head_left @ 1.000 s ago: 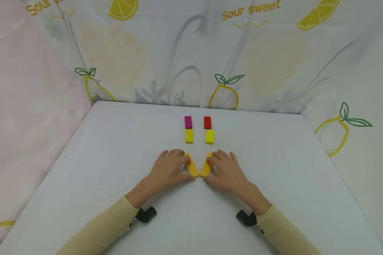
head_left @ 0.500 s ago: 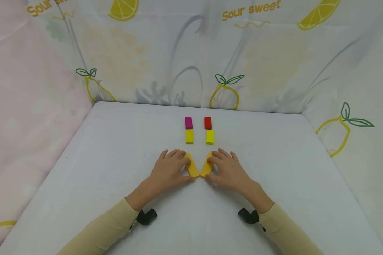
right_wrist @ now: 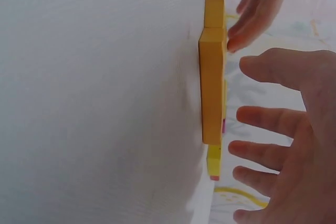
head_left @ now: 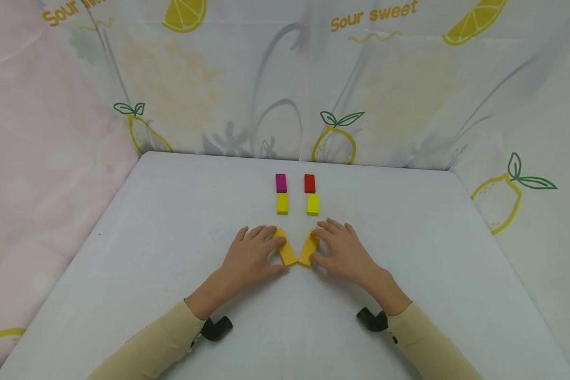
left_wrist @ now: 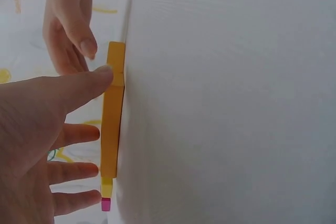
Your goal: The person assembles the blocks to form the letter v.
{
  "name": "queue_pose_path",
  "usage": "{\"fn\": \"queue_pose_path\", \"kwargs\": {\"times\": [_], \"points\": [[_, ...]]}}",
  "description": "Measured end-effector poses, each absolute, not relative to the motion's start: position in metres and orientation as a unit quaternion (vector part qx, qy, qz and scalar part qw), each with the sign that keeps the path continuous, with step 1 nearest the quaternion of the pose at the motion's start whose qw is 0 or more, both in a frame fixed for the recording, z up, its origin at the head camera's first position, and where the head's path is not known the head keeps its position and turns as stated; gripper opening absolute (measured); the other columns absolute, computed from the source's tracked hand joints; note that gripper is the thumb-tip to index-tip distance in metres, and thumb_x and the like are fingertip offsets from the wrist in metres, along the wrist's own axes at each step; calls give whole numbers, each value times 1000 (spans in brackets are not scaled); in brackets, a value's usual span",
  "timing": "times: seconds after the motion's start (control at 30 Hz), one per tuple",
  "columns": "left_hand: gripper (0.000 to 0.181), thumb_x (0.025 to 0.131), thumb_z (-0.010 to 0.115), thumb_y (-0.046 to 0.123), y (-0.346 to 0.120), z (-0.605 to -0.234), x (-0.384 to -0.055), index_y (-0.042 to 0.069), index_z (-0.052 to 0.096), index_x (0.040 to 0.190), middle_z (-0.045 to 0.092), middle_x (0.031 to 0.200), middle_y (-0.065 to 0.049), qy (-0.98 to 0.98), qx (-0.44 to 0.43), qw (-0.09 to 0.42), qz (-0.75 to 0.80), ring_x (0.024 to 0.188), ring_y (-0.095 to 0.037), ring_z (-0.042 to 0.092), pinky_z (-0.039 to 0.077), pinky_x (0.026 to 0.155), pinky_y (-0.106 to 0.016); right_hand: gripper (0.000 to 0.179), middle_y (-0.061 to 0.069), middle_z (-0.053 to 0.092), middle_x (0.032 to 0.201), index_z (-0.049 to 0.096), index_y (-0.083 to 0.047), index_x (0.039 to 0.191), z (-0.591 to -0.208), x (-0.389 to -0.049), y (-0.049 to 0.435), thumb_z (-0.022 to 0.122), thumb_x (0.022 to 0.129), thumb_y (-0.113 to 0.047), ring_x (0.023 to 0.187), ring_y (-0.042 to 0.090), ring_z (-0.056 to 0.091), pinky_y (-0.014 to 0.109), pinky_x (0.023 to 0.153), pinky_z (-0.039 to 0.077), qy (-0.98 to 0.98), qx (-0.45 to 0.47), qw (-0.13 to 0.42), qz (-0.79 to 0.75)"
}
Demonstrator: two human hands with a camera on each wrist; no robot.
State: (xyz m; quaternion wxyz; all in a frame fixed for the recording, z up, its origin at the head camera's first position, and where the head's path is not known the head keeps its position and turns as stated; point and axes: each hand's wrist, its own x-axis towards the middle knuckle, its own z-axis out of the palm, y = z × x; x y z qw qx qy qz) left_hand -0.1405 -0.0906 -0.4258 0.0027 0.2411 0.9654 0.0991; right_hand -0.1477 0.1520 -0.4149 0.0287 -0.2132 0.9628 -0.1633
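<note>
Two long orange-yellow blocks lie in a V on the white table, their near ends meeting. Over the left orange-yellow block [head_left: 286, 248] is my left hand [head_left: 249, 256], its index finger reaching across the far part. The left wrist view shows its thumb [left_wrist: 86, 85] at the block's near corner and the other fingers outstretched. Beside the right orange-yellow block [head_left: 307, 249] is my right hand [head_left: 344, 253]. Its fingers [right_wrist: 268, 121] are spread, with a gap between them and the block in the right wrist view.
Beyond the V stand two short rows: a purple block [head_left: 281, 183] behind a yellow block [head_left: 282, 203], and a red block [head_left: 310, 183] behind another yellow block [head_left: 312, 205]. A lemon-print curtain [head_left: 247, 79] hangs behind the white table [head_left: 171, 211].
My right hand has drawn off a little to the right from its block, the thumb leaving its near end. The left thumb has shifted slightly nearer to me. The blocks lie as before.
</note>
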Motion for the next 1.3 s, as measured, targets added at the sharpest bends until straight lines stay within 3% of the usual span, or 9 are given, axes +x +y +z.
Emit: {"fn": "queue_pose_path", "kwargs": {"times": [0.77,1.3], "points": [[74,81,63,71,-78,-423,-114,38,48,146,46,151,-7,971,228,38,66,138,-34,44,33,111,-63,47,13,54,144,60,-14,132,-419,-171,168,67,89,-32,143,37,39,69,114,23,968,-196,10,-156],[76,79,59,77,-66,-425,-95,42,47,145,51,138,-6,963,269,-16,19,127,-33,51,40,102,-61,47,15,54,144,60,-11,133,-417,-185,171,67,90,-31,144,38,38,70,114,23,968,-196,1,-157]]}}
